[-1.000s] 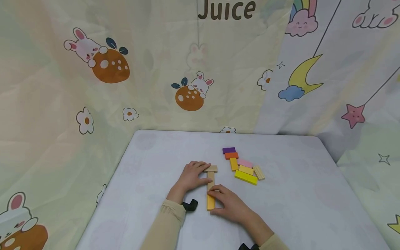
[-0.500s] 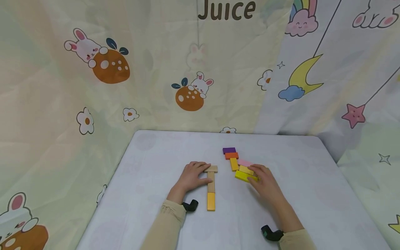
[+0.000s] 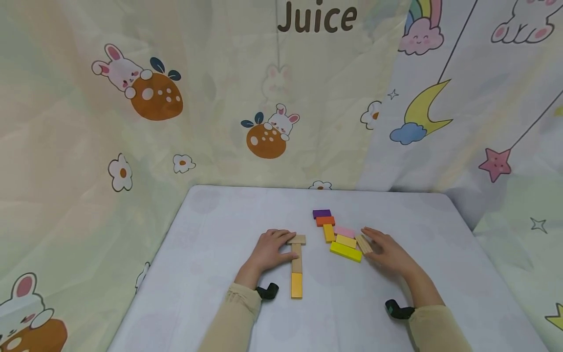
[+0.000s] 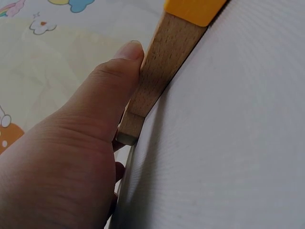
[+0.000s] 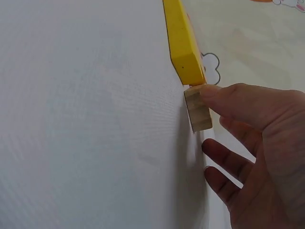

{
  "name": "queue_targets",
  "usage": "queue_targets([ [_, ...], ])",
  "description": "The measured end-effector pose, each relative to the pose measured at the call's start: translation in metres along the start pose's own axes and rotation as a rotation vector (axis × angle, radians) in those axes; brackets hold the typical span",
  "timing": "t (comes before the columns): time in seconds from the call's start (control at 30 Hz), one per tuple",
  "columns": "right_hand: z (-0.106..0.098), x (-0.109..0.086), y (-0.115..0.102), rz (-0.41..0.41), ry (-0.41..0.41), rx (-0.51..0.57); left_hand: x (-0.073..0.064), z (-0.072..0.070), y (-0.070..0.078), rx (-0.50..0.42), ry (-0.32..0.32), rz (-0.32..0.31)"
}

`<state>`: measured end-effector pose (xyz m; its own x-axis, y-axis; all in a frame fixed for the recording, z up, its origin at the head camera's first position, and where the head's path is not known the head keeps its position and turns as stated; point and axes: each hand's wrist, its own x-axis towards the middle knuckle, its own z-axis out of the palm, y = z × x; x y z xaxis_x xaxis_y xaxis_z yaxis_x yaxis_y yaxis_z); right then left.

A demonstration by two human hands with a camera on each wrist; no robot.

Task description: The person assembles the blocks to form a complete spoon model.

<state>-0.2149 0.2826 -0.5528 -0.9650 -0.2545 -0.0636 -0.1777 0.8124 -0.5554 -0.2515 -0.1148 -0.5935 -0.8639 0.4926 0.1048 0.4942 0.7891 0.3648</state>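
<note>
My left hand rests by a row of blocks, its thumb along a plain wooden block and a fingertip on the wooden crosspiece at the far end. An orange-yellow block continues the row toward me. My right hand pinches a pale wooden block end to end, thumb at the near end and a finger at the far end. In the right wrist view the thumb lies on the end of that wooden block, just beside the yellow block.
Left of the right hand lie a long yellow block, a light-yellow one, a pink one and an upright-lying amber one. Behind them sit orange and purple blocks. A printed curtain hangs behind the white table.
My right hand has left the orange-yellow block at the row's near end, passed over the yellow blocks and reached the pale wooden block at right. The left hand has stayed put.
</note>
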Motion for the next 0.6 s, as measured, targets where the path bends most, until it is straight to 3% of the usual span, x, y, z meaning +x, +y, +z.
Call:
queue_targets([
  [0.23,0.0032,0.0065,0.0025,-0.025,-0.030,-0.038,0.0009,0.0006,-0.0012,0.000,0.009,0.006],
  [0.6,0.0086,0.0092,0.0081,-0.062,0.022,-0.048,0.0005,0.0005,-0.0021,0.011,0.004,0.008],
])
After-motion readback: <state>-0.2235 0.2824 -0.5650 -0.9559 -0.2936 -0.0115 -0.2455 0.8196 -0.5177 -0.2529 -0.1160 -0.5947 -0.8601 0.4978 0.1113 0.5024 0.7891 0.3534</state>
